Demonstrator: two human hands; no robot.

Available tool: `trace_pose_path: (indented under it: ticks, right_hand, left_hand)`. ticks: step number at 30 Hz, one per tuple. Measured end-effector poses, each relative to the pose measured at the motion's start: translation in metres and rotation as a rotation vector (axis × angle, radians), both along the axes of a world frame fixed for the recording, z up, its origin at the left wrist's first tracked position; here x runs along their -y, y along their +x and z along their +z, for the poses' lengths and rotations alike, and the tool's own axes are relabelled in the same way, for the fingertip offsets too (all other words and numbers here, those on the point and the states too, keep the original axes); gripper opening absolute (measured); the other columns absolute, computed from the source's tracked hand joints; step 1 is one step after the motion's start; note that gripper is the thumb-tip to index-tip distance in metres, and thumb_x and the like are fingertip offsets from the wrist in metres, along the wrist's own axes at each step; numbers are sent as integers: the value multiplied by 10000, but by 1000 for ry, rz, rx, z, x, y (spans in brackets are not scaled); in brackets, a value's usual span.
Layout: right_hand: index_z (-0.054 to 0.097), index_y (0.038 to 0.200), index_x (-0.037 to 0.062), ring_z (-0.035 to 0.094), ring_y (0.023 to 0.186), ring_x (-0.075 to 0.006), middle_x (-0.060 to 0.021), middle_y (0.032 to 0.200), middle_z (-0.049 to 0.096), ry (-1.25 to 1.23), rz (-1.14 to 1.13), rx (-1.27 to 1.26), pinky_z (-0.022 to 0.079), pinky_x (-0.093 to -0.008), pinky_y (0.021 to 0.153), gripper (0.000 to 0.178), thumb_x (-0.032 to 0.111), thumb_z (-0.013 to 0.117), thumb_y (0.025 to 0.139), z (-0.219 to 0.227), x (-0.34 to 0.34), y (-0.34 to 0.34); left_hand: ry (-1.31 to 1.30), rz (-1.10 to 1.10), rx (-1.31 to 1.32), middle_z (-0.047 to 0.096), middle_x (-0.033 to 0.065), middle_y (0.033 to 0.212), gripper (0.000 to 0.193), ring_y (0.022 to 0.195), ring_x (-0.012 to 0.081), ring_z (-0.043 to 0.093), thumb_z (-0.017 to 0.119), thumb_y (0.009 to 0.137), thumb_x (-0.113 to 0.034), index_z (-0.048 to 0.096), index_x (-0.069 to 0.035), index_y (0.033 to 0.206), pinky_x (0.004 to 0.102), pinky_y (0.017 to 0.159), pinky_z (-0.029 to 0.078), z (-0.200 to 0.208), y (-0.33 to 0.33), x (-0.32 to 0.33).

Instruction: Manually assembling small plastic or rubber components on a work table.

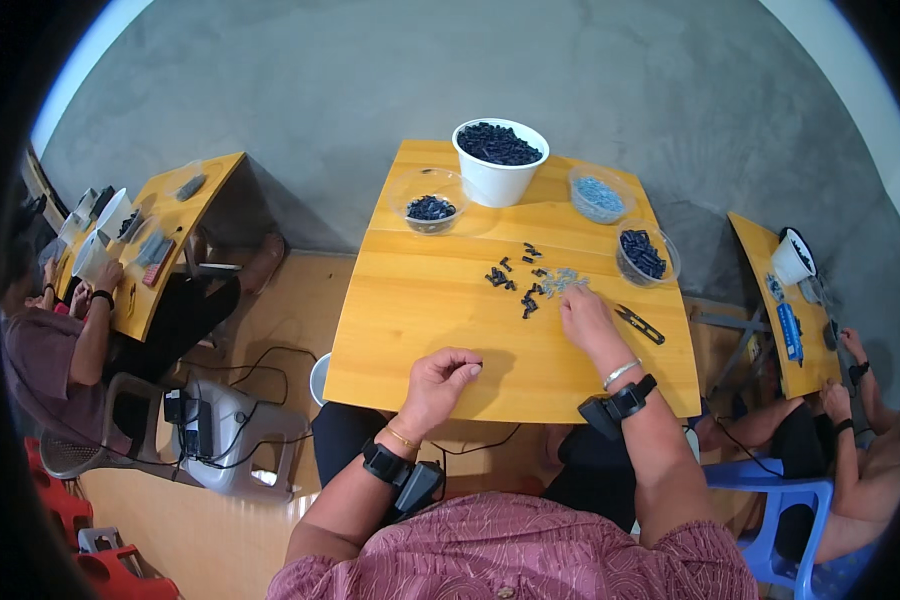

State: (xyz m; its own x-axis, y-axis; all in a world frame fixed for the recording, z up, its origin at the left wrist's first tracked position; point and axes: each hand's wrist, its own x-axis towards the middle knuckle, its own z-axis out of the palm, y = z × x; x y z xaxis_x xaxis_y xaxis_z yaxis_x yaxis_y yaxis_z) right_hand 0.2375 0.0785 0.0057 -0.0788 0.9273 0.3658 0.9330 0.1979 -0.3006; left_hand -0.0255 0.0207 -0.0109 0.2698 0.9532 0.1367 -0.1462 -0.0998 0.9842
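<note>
My left hand (442,386) hovers over the near edge of the yellow table with thumb and fingers pinched together. What they hold, if anything, is too small to make out. My right hand (587,318) reaches down to a small heap of pale blue-grey pieces (548,288), its fingers drawn together at the heap's edge; the fingertips are partly hidden. Beside that heap lie several short black tube-like pieces (497,277). A pair of black thread snips (640,324) rests on the wood to the right of my right hand.
At the table's far side stands a white bucket (498,180) full of black pieces. Clear tubs hold dark pieces (430,208), light blue pieces (598,195) and black pieces (642,254). Co-workers sit at tables (202,190) to the left and right (802,372). Cables and a grey stool (235,440) stand left.
</note>
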Motion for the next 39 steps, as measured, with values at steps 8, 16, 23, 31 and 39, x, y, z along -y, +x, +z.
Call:
trace_pose_path:
  ticks: [8, 16, 23, 31, 39]
  right_hand:
    - [532, 853, 10, 514, 627, -87, -30, 708, 537, -260, 180, -902, 450, -226, 578, 39, 25, 522, 818, 31, 53, -26]
    - [530, 920, -14, 528, 659, -93, -22, 735, 533, -271, 388, -1307, 456, -221, 629, 84, 9, 491, 849, 69, 106, -60]
    - [516, 915, -12, 541, 663, -91, -26, 747, 546, -230, 441, -1229, 457, -217, 624, 82, 13, 526, 837, 93, 127, -76]
    - [522, 894, -5, 532, 661, -73, -17, 756, 550, -179, 486, -1186, 449, -206, 614, 79, 15, 549, 822, 93, 129, -93]
    - [530, 887, 5, 520, 680, -64, -5, 765, 547, -106, 465, -1170, 439, -196, 630, 73, 24, 559, 823, 90, 126, -102]
  left_hand:
    - [-232, -63, 387, 619, 75, 837, 116, 768, 151, 597, 569, 814, 8, 598, 4, 926, 290, 710, 512, 2, -6, 1]
    - [-269, -212, 506, 607, 80, 831, 137, 756, 155, 587, 522, 860, -52, 586, 6, 967, 313, 713, 517, 51, 5, 33]
    - [-249, -292, 619, 585, 69, 758, 163, 666, 137, 567, 483, 895, -126, 563, -7, 972, 297, 663, 515, 72, 9, 51]
    - [-230, -268, 660, 580, 67, 749, 155, 648, 132, 554, 483, 896, -130, 563, -8, 947, 285, 622, 501, 72, 8, 55]
    - [-120, -181, 478, 577, 52, 750, 115, 654, 116, 543, 524, 869, -82, 573, 3, 930, 246, 616, 478, 67, 7, 51]
